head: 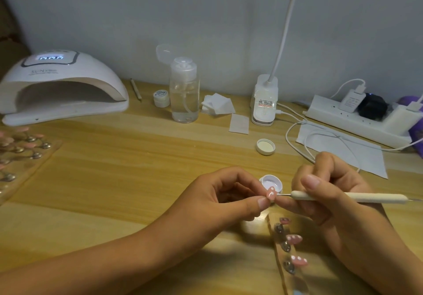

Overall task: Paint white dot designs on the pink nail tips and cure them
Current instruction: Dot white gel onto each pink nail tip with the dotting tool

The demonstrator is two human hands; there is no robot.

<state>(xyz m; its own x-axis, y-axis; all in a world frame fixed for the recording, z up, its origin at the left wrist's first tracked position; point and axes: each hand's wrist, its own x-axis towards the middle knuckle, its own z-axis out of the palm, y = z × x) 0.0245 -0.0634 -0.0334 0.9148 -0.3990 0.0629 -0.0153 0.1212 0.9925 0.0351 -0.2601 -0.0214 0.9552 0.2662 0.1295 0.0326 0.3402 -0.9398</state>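
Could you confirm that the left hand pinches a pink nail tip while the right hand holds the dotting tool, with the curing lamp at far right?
Not quite: the head view shows the curing lamp at the far left; the rest holds.

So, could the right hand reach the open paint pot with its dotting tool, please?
Probably yes: the paint pot sits open just behind the dotting tool in the right hand, only the nail tip nearby.

Tray [25,155] on the left blurs and slips off the edge. Strip [295,278] runs out the bottom. Pot [272,178] half hidden behind the nail [271,194]. Tool [343,196] tip touching it or not? Too fine to tell. Dryer display [50,57] unreadable.
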